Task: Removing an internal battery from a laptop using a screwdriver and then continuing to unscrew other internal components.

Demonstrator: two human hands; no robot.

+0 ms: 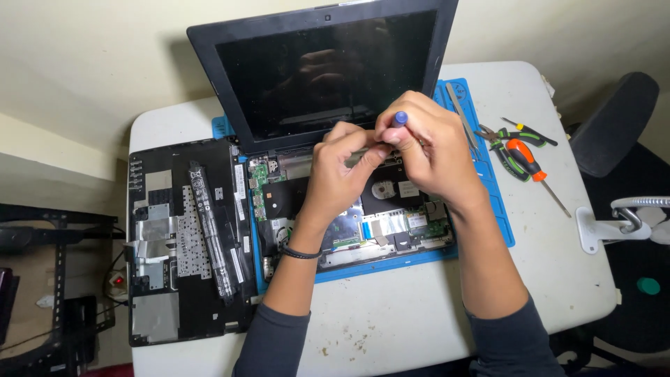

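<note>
Hands point(342, 171) point(426, 146) over opened laptop point(363, 209) | fingers of both clamped on blue-capped screwdriver point(399, 119) | best kept vertical, pressed lightly, turned slowly above motherboard point(391, 223) | pliers point(513, 150) beside mat point(499, 223)

A white, scuffed tabletop point(419, 321) stood against a plain cream wall point(91, 63) under soft, even light. Beyond the fingers to their right sat a black chair point(614, 126) on dark floor; to their left, a black metal rack point(56, 279) with cables.
</note>
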